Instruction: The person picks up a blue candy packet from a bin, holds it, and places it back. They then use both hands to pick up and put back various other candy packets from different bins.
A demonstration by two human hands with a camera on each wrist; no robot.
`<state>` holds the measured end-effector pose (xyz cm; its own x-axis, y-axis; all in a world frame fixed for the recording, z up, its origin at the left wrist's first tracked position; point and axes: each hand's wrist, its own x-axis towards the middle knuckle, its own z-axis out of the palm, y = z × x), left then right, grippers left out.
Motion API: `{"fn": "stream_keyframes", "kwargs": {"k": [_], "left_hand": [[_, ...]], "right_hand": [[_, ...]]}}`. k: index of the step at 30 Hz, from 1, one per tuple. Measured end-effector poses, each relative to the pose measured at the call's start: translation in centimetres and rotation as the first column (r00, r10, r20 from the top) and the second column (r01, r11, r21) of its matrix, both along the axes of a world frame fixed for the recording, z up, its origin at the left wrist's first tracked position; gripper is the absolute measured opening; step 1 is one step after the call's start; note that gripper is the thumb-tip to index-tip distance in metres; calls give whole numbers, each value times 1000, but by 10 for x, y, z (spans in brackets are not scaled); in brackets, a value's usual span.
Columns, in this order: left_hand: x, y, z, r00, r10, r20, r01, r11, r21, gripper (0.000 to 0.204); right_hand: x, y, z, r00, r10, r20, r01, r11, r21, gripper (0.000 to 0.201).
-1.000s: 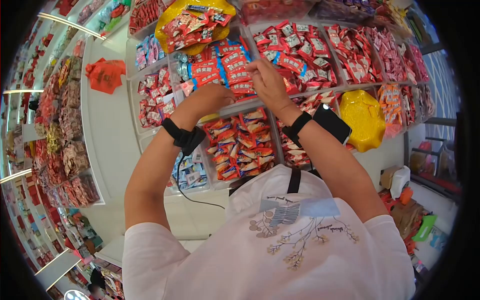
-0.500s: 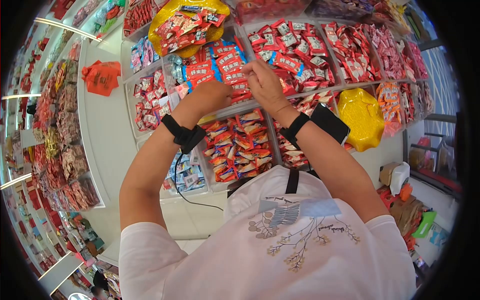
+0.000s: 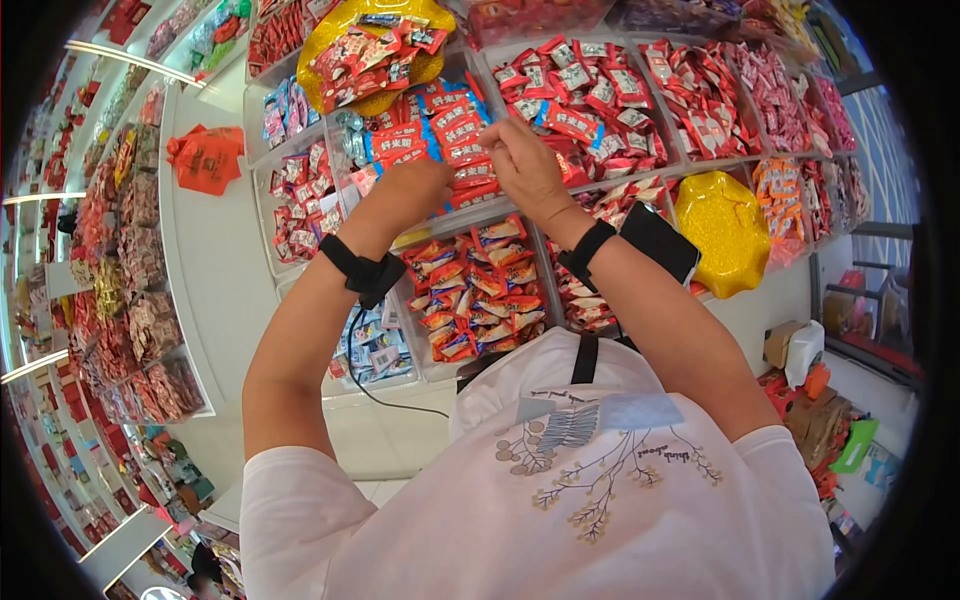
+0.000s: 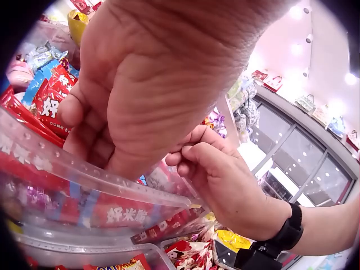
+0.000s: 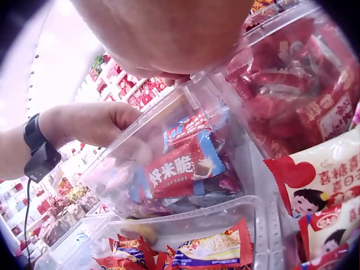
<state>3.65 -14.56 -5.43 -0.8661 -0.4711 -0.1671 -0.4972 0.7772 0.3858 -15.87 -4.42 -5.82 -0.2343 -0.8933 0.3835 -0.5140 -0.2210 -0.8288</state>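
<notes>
In the head view, my left hand [image 3: 412, 195] reaches over the near wall of a clear plastic bin, fingers bent down among red-and-blue candy packets [image 3: 462, 128]. The left wrist view shows those fingers beside a red packet [image 4: 52, 101], partly hidden by the hand; I cannot tell whether they grip one. Through the bin wall [image 5: 197, 93], the right wrist view shows the left fingertips close to a packet [image 5: 177, 171]. My right hand [image 3: 527, 172] hovers at the bin's right side, fingers loosely curled with nothing visible in them.
A gold dish [image 3: 350, 25] heaped with red packets sits on the bins behind. Another gold dish [image 3: 722, 235] and a black slab [image 3: 655, 243] lie right of the right wrist. A bin of orange-and-red packets [image 3: 480, 290] is nearest me. A red bag [image 3: 207, 158] rests on the left counter.
My left hand has shifted slightly to the left within the bin. The right hand stays at about the same place, and the head view has shifted a little.
</notes>
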Motion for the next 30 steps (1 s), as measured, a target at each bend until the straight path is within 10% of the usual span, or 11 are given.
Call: {"fn": "stream_keyframes", "kwargs": {"k": [17, 30], "left_hand": [[3, 4, -3, 999, -53, -6, 53, 996, -77, 15], [7, -2, 7, 998, 6, -58, 4, 985, 175, 15]], "right_hand": [[0, -1, -1, 1000, 10, -13, -10, 1000, -24, 15], [0, -1, -2, 1000, 13, -14, -13, 999, -29, 14]]}}
